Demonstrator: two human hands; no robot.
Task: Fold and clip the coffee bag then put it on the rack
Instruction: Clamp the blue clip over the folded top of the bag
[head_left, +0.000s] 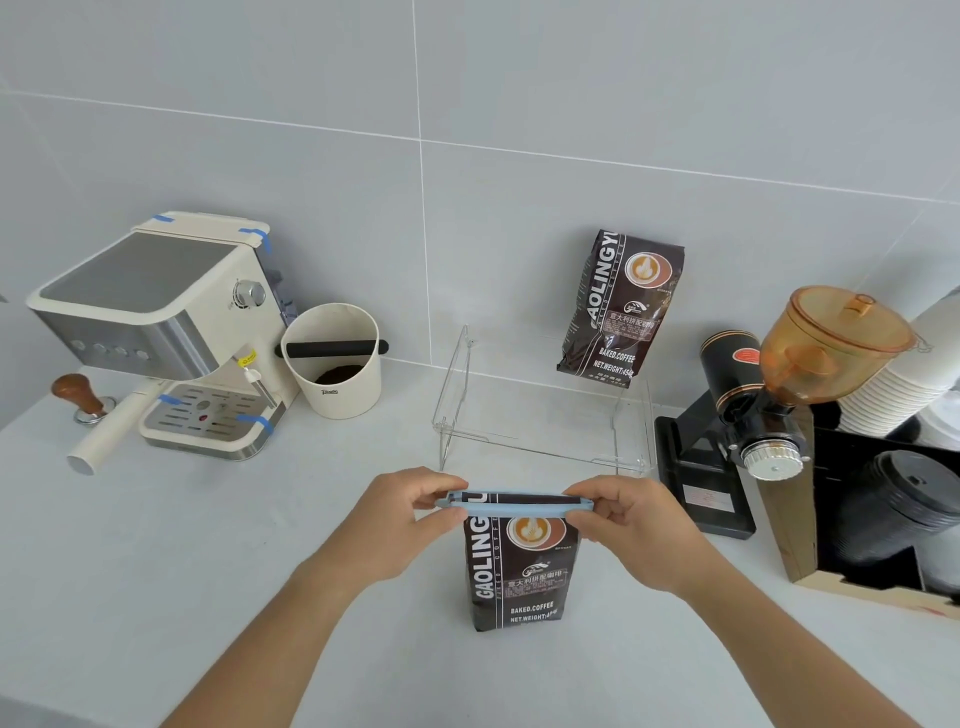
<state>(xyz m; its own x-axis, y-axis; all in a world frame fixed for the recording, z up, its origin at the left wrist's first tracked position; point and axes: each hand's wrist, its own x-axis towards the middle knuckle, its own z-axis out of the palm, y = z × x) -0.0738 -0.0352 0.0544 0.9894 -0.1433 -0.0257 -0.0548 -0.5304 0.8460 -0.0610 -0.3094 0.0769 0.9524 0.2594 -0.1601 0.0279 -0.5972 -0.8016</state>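
A dark brown coffee bag (519, 571) stands upright on the white counter in front of me, its top folded over. A long light-blue clip (514, 505) lies across the folded top. My left hand (400, 519) pinches the clip's left end and my right hand (628, 525) pinches its right end. Behind the bag stands a clear acrylic rack (540, 415). A second, identical coffee bag (621, 306) sits on the rack's upper right, leaning against the wall.
A cream espresso machine (156, 332), a wooden-handled tamper (78, 395) and a cream knock box (332, 364) stand at the left. A black grinder with an amber hopper (769, 379), stacked paper cups (904, 384) and black lids (904, 504) crowd the right.
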